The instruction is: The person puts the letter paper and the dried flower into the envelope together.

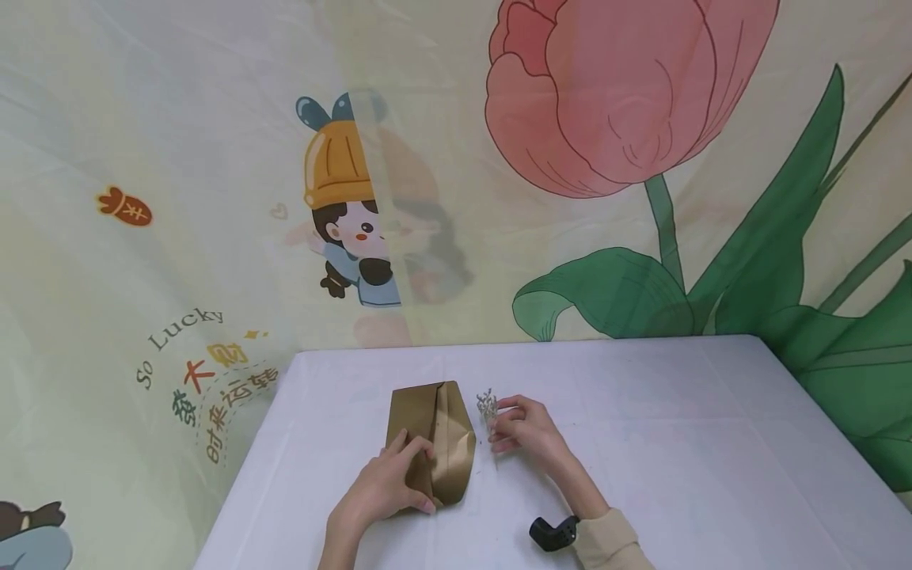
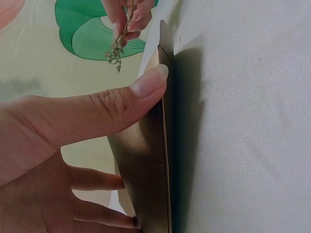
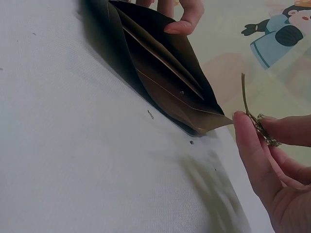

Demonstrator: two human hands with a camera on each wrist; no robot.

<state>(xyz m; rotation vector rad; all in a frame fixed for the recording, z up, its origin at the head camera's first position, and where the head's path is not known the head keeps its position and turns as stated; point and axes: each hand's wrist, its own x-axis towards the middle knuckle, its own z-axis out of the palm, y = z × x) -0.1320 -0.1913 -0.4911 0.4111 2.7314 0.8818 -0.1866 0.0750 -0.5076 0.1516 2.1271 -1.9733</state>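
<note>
Flower-printed backdrop (image 1: 442, 142) behind white-covered table (image 1: 641, 443)

Lying on the white worktop (image 1: 606, 443), open side to the right: a gold-brown envelope (image 1: 450, 450) with a slight metallic sheen, mouth gaping, darker interior exposed, held by the left grip (image 1: 388, 479). Near that side, clear of the worktop: a small dry-looking sprig (image 1: 488, 404), muted grey-green, pinched in the right grip (image 1: 526, 429), branching head toward the far edge, thin bare stem toward the near one.
</note>
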